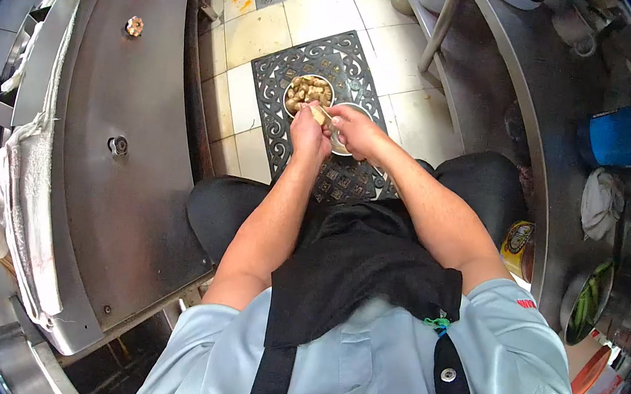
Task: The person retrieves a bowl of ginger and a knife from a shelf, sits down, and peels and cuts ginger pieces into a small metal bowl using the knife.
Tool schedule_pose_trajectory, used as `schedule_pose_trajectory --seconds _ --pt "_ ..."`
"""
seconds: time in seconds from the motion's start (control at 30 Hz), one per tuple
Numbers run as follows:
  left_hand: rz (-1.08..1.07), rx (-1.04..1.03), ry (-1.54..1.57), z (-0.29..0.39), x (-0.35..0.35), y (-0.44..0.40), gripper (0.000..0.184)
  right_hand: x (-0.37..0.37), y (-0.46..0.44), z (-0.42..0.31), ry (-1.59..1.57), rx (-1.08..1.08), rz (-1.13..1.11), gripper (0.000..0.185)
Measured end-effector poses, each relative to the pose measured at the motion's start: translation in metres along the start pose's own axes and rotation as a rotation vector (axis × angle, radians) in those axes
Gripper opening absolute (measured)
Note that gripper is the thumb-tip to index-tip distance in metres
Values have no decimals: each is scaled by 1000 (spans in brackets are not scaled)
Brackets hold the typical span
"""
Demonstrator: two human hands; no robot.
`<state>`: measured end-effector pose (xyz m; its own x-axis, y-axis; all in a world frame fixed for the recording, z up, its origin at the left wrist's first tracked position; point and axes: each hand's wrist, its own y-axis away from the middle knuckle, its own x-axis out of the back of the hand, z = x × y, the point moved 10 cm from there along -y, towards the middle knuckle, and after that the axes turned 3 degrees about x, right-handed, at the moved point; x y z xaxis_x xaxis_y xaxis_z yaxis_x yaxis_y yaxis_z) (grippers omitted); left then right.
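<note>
Pinches a pale piece (317, 116) in the nearly closed left hand (310, 133), upper middle of the frame. Curls the right hand (360, 134) closed around a thin tool (329, 115), blurred, right by the pale piece. Has a bowl (285, 102) of knobbly brown pieces (309, 92) just beyond, a second bowl (356, 107) partly behind the right hand, and a black patterned mat (357, 62) beneath.

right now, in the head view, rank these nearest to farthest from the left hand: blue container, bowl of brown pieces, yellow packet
From the left hand:
1. Bowl of brown pieces: just ahead, on the mat
2. Yellow packet: to the right, by the right knee
3. Blue container: far right
</note>
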<state>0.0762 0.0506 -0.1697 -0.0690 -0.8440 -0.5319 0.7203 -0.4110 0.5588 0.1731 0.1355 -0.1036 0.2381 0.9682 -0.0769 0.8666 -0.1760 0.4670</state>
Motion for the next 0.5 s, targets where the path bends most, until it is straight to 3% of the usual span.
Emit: schedule_pose_trajectory --seconds 0.03,0.17,0.27,0.4,0.5 --pt "54 3 -23 0 2 0 28 -2 9 -6 -67 -21 24 33" --pt "88 -20 -105 4 13 -4 34 17 -2 0 154 36 104 38" --pt "127 -18 -163 13 11 4 34 30 -32 19 377 264 109 39" --pt "240 -39 -277 19 6 15 26 33 -26 15 612 210 115 39" --pt "126 -21 -236 20 2 9 23 34 -27 14 749 165 36 43"
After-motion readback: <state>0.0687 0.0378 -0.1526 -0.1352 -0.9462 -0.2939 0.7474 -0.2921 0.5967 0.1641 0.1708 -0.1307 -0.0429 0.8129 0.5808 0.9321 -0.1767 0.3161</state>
